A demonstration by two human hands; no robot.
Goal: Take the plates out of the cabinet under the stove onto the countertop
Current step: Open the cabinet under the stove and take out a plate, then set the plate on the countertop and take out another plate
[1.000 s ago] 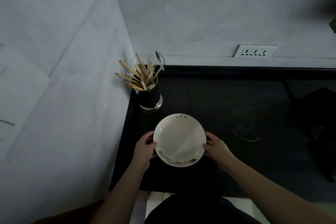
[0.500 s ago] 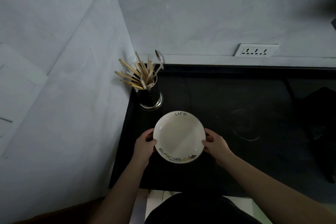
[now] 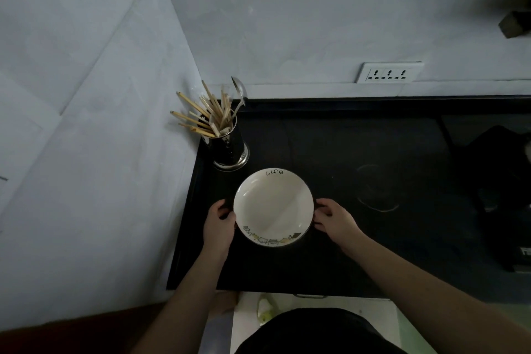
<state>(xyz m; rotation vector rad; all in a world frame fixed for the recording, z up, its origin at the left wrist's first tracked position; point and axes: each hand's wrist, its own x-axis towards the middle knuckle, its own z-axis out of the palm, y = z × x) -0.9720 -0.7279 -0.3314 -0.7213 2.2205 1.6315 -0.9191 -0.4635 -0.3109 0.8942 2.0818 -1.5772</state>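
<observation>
Plate: a white plate (image 3: 273, 208) is sitting over the black tabletop (image 3: 330, 261), toward its left edge and nearer the front than the back; the word "life" is showing on its far rim and a band of small cartoon figures is running along its near rim. Whether it is resting on the surface or being held just above it, I cannot tell.
Left hand: the left hand (image 3: 219, 223) is curling around the plate's left rim, fingers tucked at the edge, gripping it.
Right hand: the right hand (image 3: 333, 217) is gripping the right rim the same way, thumb lying against the edge.
Arms: both bare forearms are reaching in from the front edge of the tabletop.
Utensil holder: a shiny metal utensil holder (image 3: 230, 149) is standing upright near the back-left corner, just behind the plate and apart from it.
Contents: wooden chopsticks (image 3: 201, 118) are fanning out of it to the left, and a metal spoon (image 3: 240, 92) is sticking up on the right.
Stove: a dark stove (image 3: 500, 181) is lying along the right edge, dim and hard to make out.
Wall: a white socket strip (image 3: 388, 72) is sitting on the wall behind the back edge.
</observation>
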